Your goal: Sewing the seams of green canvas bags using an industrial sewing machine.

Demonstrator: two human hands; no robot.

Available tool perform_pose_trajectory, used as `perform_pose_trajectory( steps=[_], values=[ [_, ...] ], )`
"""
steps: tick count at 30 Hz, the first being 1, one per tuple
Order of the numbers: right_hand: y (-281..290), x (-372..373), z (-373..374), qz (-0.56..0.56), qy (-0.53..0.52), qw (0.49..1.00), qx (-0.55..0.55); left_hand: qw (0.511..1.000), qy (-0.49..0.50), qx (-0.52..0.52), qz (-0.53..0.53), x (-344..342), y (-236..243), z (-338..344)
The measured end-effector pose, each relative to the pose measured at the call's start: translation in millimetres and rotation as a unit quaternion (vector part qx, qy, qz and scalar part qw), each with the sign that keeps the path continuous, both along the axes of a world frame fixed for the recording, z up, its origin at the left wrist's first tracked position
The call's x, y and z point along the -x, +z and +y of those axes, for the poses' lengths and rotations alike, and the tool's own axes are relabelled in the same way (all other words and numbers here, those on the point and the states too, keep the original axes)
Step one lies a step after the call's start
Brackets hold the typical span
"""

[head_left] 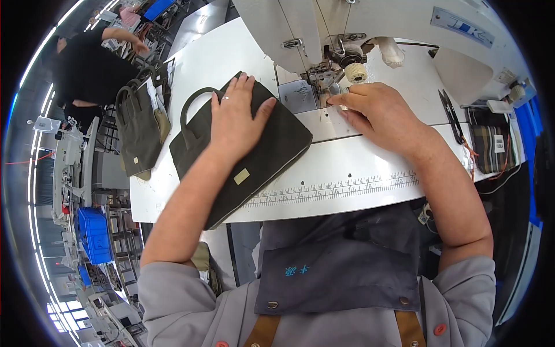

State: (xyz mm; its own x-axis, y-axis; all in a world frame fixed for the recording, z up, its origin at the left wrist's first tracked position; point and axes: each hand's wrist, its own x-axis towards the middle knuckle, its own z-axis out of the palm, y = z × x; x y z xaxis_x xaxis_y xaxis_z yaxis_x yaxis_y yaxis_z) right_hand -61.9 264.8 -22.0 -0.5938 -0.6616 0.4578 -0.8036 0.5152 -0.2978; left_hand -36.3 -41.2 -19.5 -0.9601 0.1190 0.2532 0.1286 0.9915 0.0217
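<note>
A dark olive handbag panel (269, 136) with a looped handle (186, 110) and a small pale label lies slanted on the white sewing table. My left hand (236, 115) rests flat on it, fingers spread, a ring on one finger. To the right, my right hand (378, 113) is at the needle area of the sewing machine (324, 75). Its thumb and index finger are pinched close together beside the presser foot; whatever is between them is too small to make out. The panel's upper right edge lies near the machine's metal needle plate (298, 95).
A ruler strip (341, 188) runs along the table's front edge. Black scissors (452, 115) and folded plaid fabric (491, 141) lie at the right. More olive bag pieces (140, 130) sit at the left edge. Beyond, a person in black (95, 63) stands near other machines and a blue crate (94, 234).
</note>
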Motion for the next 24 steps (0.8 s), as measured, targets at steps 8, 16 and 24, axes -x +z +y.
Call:
perform_pose_trajectory(
  steps=[8, 16, 24],
  values=[
    [1, -5, -3, 0.021, 0.01, 1.0, 0.007, 0.947, -0.255, -0.151, -0.12, -63, 17, 43],
    [0, -8, -4, -0.005, 0.119, 0.992, 0.043, 0.935, -0.192, -0.287, -0.085, -58, 15, 51],
    [1, -13, -5, 0.0, 0.161, 0.987, 0.02, 0.936, -0.184, -0.282, -0.101, -57, 17, 54]
  ],
)
